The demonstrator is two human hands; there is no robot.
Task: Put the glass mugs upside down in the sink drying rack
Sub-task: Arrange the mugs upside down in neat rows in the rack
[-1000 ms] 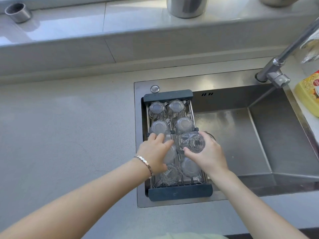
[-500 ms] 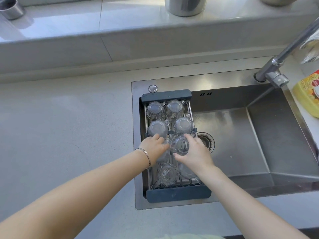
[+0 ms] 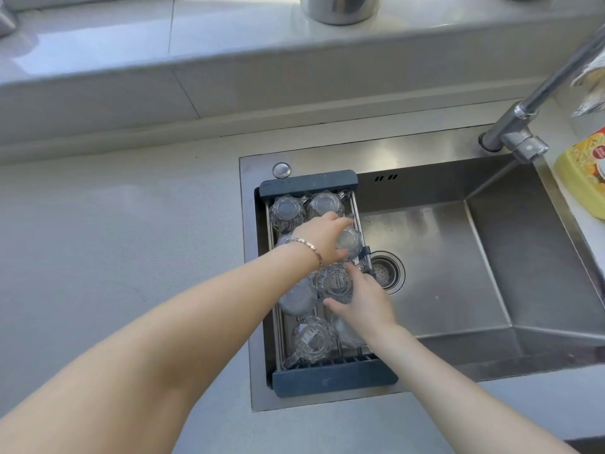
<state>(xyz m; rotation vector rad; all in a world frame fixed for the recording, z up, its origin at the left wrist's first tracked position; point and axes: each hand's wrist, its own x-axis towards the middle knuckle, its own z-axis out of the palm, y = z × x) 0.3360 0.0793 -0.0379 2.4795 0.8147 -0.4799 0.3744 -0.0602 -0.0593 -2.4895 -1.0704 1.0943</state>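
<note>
— What are the hands doing?

— The left hand (image 3: 322, 240) reaches across the drying rack (image 3: 334, 381), fingers curled over a glass mug (image 3: 350, 241) in the second row on the right, seemingly nudging it to make room. The right hand (image 3: 366, 301) cups a faceted mug (image 3: 335, 283) from its right side, thumb and fingers wrapped round it, base facing up.

— Why base up?

— So water drains through the bars into the sink (image 3: 458, 273), I'd guess. Two mugs (image 3: 288, 209) at the far end are already inverted, packed side by side; others sit beneath the arms and at the near end.

— And around that?

— The faucet (image 3: 523, 126) at the far right corner, grey desk (image 3: 114, 240) to the left.
</note>
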